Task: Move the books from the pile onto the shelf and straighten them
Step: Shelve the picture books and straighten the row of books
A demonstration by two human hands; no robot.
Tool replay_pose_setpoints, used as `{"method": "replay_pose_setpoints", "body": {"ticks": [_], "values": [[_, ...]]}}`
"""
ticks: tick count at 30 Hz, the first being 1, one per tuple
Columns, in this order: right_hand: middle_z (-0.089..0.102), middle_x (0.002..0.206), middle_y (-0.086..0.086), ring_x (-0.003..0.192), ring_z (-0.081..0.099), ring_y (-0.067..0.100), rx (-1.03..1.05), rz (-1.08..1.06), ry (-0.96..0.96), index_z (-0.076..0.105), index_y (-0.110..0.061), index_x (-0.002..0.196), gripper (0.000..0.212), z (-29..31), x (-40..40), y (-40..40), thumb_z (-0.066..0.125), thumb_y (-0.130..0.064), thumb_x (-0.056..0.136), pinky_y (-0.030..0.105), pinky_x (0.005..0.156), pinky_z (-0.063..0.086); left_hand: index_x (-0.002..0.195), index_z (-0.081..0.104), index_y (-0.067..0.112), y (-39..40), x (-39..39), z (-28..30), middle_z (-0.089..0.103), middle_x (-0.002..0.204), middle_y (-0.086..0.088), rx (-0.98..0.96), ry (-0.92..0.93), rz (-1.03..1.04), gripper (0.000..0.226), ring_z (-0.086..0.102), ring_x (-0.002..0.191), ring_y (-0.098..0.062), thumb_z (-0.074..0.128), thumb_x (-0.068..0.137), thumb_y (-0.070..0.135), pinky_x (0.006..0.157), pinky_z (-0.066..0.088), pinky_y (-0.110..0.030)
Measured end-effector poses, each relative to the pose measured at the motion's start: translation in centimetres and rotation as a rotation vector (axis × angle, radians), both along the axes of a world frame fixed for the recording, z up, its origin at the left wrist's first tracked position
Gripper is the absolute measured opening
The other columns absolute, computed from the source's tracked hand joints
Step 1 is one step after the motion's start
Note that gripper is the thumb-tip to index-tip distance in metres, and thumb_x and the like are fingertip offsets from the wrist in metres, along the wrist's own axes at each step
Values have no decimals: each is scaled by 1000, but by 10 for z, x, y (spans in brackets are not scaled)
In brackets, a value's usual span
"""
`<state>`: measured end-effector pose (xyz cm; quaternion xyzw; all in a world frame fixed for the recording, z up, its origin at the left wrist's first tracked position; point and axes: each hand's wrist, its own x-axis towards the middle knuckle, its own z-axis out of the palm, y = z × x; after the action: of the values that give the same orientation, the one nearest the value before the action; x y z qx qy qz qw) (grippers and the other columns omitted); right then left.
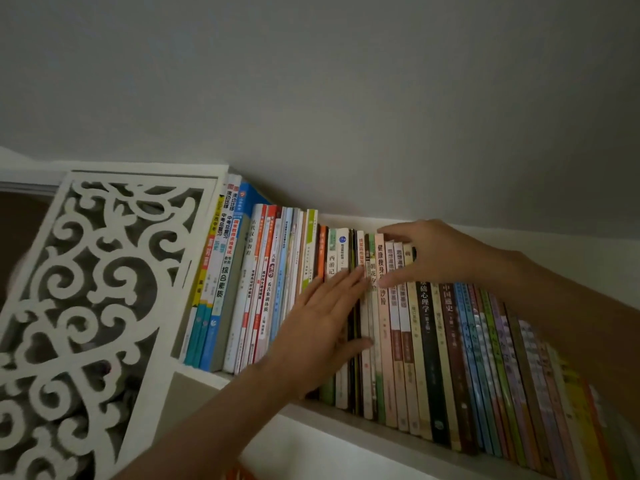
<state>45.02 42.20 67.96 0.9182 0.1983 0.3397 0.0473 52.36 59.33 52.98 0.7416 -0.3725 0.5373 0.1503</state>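
A long row of upright books (429, 341) fills the white shelf (346, 424), spines facing me. My left hand (322, 320) lies flat with straight fingers against the spines near the middle of the row. My right hand (446, 252) reaches over the tops of several pale-spined books (391, 327), fingers on their top edges and thumb pressing their spines. The pile of books is out of view.
A white carved lattice panel (86, 289) stands at the left end of the shelf. Taller books (221, 271) lean beside it. A plain grey wall (346, 98) rises behind. The row runs on to the right edge of the frame.
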Motion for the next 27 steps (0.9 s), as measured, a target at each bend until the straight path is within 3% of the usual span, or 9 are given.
{"method": "replay_pose_setpoints", "body": {"ticks": [2,5,11,15,17,20,24,27], "values": [[72,100,-8,87,68,4,43,24,-7,65,-23,115,56,1,9,3,85,-41,65,27,80,56,151,-1,28,5,3,11,-10,157,14,-20,36,12,78,-16,144,-1,41,92,58,118,-11,-30],[71,106,-10,92,65,1,96,50,-29,65,-26,120,65,2,17,-4,86,-43,61,19,80,50,149,-11,28,9,12,16,-17,156,12,35,34,87,82,-21,143,-5,30,88,65,118,-13,-33],[68,107,-12,98,66,7,6,-36,3,61,-28,117,66,8,16,6,83,-53,60,27,83,53,144,-17,29,3,10,15,-19,156,8,28,21,214,83,-22,144,-15,26,83,66,120,-8,-46],[56,137,-3,118,57,17,-72,-116,-94,45,-24,141,92,10,19,32,77,-61,64,39,97,48,148,-19,30,4,4,-2,-23,157,9,11,64,147,93,-27,143,-13,37,84,67,118,-13,-47],[62,129,-2,109,63,15,-41,-78,-109,52,-24,136,76,9,23,39,76,-54,71,37,91,52,148,-20,28,5,2,-13,-27,155,8,15,91,142,97,-32,141,-12,36,82,72,114,-20,-46],[73,100,-6,78,69,5,3,-32,-51,65,-30,119,45,7,30,41,72,-46,78,32,74,59,146,-21,25,6,5,-20,-28,154,8,-9,108,145,102,-34,139,-8,39,81,75,110,-26,-43],[72,101,-8,82,69,8,82,2,-60,63,-33,120,47,4,37,35,72,-49,77,40,77,58,149,-18,22,7,9,-18,-24,156,7,-9,95,125,103,-31,140,-8,35,79,77,110,-25,-43],[70,108,-6,88,67,10,33,-41,-36,60,-29,124,51,8,38,38,71,-49,78,38,79,57,151,-12,24,12,6,-21,-22,157,11,-27,97,67,95,-29,140,-3,35,83,71,115,-19,-39]]}}
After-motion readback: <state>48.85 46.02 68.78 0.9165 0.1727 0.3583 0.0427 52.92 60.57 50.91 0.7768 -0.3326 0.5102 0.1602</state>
